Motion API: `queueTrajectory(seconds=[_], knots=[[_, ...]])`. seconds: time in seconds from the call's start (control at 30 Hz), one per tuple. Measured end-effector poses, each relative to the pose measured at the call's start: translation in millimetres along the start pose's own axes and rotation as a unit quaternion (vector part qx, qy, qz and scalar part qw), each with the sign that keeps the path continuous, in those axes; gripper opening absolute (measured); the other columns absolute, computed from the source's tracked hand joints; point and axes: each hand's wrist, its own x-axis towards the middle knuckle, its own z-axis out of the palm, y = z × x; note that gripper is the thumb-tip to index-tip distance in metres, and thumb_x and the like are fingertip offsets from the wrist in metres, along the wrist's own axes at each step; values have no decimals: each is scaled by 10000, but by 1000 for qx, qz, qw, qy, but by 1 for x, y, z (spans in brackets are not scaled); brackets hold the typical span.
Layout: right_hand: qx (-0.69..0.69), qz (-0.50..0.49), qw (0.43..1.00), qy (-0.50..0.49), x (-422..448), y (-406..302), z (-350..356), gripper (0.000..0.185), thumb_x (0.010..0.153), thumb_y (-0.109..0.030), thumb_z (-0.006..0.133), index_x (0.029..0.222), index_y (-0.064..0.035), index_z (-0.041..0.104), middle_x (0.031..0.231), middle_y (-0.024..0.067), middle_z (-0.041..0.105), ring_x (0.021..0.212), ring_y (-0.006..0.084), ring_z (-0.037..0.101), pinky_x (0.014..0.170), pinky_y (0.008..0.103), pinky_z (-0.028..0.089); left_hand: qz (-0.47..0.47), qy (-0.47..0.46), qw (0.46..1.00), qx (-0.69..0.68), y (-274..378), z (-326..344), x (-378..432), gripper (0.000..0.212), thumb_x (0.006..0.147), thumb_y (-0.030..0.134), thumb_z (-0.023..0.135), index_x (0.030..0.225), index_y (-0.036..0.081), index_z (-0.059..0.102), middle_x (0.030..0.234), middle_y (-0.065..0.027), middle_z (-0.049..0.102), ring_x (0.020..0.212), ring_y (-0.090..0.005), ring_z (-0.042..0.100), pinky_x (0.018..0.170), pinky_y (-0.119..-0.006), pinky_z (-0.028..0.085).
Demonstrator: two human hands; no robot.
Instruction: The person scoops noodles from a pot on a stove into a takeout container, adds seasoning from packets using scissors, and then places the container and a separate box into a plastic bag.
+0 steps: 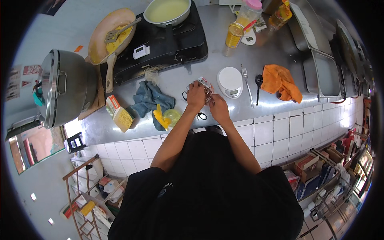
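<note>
My left hand (pixel 196 96) and my right hand (pixel 219 108) are both on a crinkled printed plastic packet (pixel 204 84) at the front of the steel counter (pixel 192 66). The left fingers lie over its left side, and the right fingers pinch its lower right edge. Partly hidden by my left hand and the packet is a pair of black-handled scissors (pixel 202 116). A white digital kitchen scale (pixel 230 79) lies just right of the packet, followed by a fork (pixel 247 85) and a black spoon (pixel 258 87). Left of my hands are a blue cloth (pixel 150 97) and a spray bottle with a yellow trigger head (pixel 162 118).
A black gas stove (pixel 189 39) holds a pan of pale yellow liquid (pixel 166 12) and a frying pan with a slotted turner (pixel 111 36). A large lidded pot (pixel 72 87) stands left. An orange cloth (pixel 277 78), a yellow can (pixel 234 35) and steel basins (pixel 324 75) are at right.
</note>
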Motion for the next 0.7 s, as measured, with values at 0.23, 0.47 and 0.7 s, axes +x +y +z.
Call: queueTrajectory(seconds=[0.23, 0.47, 0.7], knots=[[-14, -26, 997, 66, 12, 11, 2, 270, 825, -32, 590, 1091, -2, 557, 1055, 194, 594, 924, 392, 601, 802, 459, 487, -31, 3, 995, -90, -13, 7, -6, 258, 817, 178, 669, 1020, 30, 613, 1000, -181, 629, 1002, -380, 577, 867, -463, 474], [31, -39, 998, 42, -35, 18, 8, 371, 812, -131, 671, 1125, -20, 505, 1012, 179, 546, 919, 359, 543, 816, 440, 445, 52, 64, 965, -247, -5, -31, -19, 249, 876, 236, 636, 1023, 39, 679, 1069, -206, 645, 949, -371, 618, 852, -453, 477], [-124, -61, 987, -75, -45, 5, 7, 399, 765, -206, 740, 1047, -42, 511, 1063, 161, 538, 1007, 360, 532, 846, 447, 440, 1, 69, 974, -216, 6, -62, -22, 282, 911, 310, 599, 1015, 71, 708, 1164, -190, 629, 948, -391, 624, 856, -421, 480]])
